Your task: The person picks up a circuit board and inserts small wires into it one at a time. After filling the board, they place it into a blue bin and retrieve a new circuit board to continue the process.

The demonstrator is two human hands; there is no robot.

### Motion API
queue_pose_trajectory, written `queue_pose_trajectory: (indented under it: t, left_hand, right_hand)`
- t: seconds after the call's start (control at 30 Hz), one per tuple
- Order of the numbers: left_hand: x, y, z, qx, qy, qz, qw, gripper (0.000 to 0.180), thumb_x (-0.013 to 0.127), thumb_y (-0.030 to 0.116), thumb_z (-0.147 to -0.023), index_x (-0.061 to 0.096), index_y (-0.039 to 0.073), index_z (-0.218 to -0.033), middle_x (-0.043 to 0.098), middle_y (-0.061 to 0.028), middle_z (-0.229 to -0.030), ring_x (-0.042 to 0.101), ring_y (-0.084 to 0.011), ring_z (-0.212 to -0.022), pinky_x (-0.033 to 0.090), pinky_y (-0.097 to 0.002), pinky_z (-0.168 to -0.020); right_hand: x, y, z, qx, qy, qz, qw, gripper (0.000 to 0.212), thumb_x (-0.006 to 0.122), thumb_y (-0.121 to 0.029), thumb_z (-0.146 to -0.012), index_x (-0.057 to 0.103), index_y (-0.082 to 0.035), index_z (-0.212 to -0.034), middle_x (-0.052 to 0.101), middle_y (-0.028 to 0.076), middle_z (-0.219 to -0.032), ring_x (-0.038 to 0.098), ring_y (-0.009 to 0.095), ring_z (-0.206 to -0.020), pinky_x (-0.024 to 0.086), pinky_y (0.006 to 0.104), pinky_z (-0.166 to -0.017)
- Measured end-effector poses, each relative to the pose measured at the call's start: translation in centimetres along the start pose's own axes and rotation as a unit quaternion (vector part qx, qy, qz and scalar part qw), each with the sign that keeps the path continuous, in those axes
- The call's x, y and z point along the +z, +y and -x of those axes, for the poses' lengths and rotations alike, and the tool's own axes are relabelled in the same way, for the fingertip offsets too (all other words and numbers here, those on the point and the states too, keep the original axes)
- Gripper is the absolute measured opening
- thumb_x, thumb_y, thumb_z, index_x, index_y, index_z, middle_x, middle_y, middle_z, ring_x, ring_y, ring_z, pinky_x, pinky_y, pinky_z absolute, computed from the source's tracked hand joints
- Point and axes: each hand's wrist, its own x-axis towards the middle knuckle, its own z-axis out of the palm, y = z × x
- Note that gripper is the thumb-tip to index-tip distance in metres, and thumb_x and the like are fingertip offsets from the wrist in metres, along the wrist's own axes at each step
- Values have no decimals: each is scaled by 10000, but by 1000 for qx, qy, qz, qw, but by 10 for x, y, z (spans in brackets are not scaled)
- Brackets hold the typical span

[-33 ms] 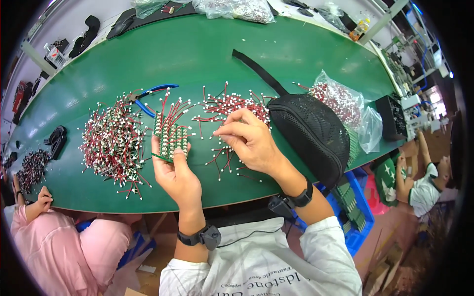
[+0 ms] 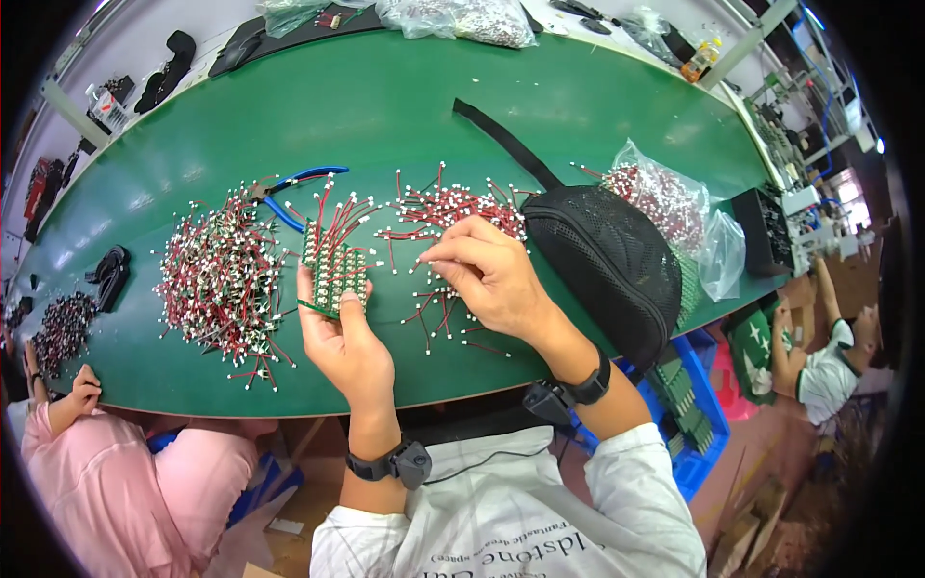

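Observation:
My left hand (image 2: 349, 352) grips a green circuit board panel (image 2: 339, 270) by its lower end, thumb on its face. From the panel's upper part rise several red wires with white plugs. To its right, my right hand (image 2: 496, 289) is closed in a pinch; a tiny pale tip shows at the fingertips, too small to make out. Just beyond and under that hand spreads a pile of red cables (image 2: 453, 207) with white connectors. Left of the panel lies a large heap of small boards (image 2: 222, 279) with red and black wires.
Blue-handled cutters (image 2: 284, 212) lie beside the heap. A black mesh bag (image 2: 607, 265) sits right of my right hand, before a clear plastic bag of cables (image 2: 660, 197). A blue crate (image 2: 713, 414) stands below the edge of the green table (image 2: 376, 106). Co-workers sit left and right.

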Motion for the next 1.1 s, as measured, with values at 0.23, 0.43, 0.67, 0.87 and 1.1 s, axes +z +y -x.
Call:
queue_pose_trajectory:
  t: [0.23,0.43,0.67,0.87,1.1]
  left_hand:
    - [4,-6,4,20,-18,-56,998,511,470,-39,-944,333,-59,-1435,582,-95,-1201,574,-110,-973,480,-263,-868]
    - [7,-13,10,42,-65,-122,989,500,462,-28,-947,338,-80,-1428,583,-119,-1247,577,-129,-1021,471,-270,-883]
    - [15,-10,23,33,-120,-104,987,519,509,12,-952,341,-66,-1437,596,-124,-1233,587,-125,-1002,484,-261,-862]
    - [14,-10,25,28,-124,-96,987,511,513,29,-962,344,-66,-1435,599,-118,-1221,586,-127,-1004,486,-264,-867]
    - [10,-8,25,40,-138,-138,980,511,512,15,-955,350,-63,-1433,610,-121,-1212,597,-127,-986,496,-268,-846]
  right_hand:
    - [-2,-21,-11,-78,14,4,997,104,707,1,-795,689,3,-898,639,86,-728,580,144,-563,438,263,-502]
    - [19,-31,-6,-143,18,7,990,128,708,25,-746,666,-3,-863,609,89,-717,602,211,-599,474,303,-512]
    - [26,-22,-1,-116,35,34,992,130,671,30,-734,642,-6,-856,584,94,-715,595,241,-608,484,328,-528]
    - [24,-23,1,-100,51,-3,994,102,659,23,-744,634,1,-840,578,103,-704,589,239,-600,473,330,-521]
    - [27,-21,3,-108,32,-3,994,109,657,24,-747,633,5,-852,570,107,-696,581,242,-592,465,335,-511]
